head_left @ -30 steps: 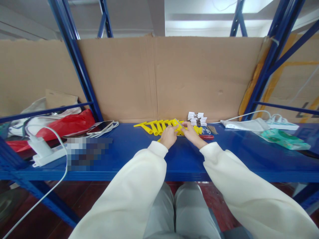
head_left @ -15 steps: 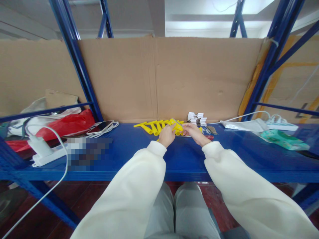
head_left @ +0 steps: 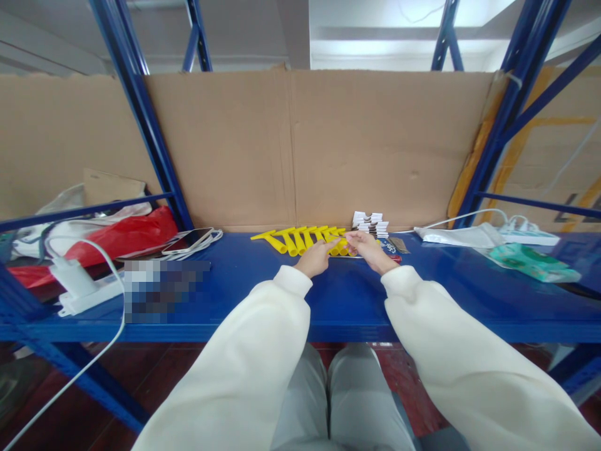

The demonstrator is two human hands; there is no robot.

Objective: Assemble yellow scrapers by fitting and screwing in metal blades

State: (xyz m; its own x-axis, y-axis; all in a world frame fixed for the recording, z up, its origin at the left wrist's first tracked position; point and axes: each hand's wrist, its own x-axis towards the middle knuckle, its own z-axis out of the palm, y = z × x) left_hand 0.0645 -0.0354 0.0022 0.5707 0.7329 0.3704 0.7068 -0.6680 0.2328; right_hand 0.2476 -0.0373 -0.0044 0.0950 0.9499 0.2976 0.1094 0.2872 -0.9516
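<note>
My left hand (head_left: 314,257) is closed just above the shelf, its fingers pointing right. It appears to still hold a yellow scraper, now turned so that its flat head hardly shows. My right hand (head_left: 366,249) meets it with thumb and forefinger pinched together; whatever lies between these fingertips is too small to make out. Behind both hands, several yellow scrapers (head_left: 288,242) lie in a row with their round handle ends toward me. Part of the row is hidden by my hands. By my right hand are white folded pieces (head_left: 370,223) in short stacks and a dark blue printed card (head_left: 387,246).
A cardboard sheet (head_left: 225,150) walls the back of the blue shelf (head_left: 263,300). At left are a phone (head_left: 188,242) with a coiled cable, a white power strip (head_left: 94,299) and a red bag (head_left: 126,235). A green tissue pack (head_left: 534,263) lies right.
The yellow scraper head and blade that showed between my hands have turned out of plain sight. My left hand has shifted slightly left and down; my right hand stays nearly in place.
</note>
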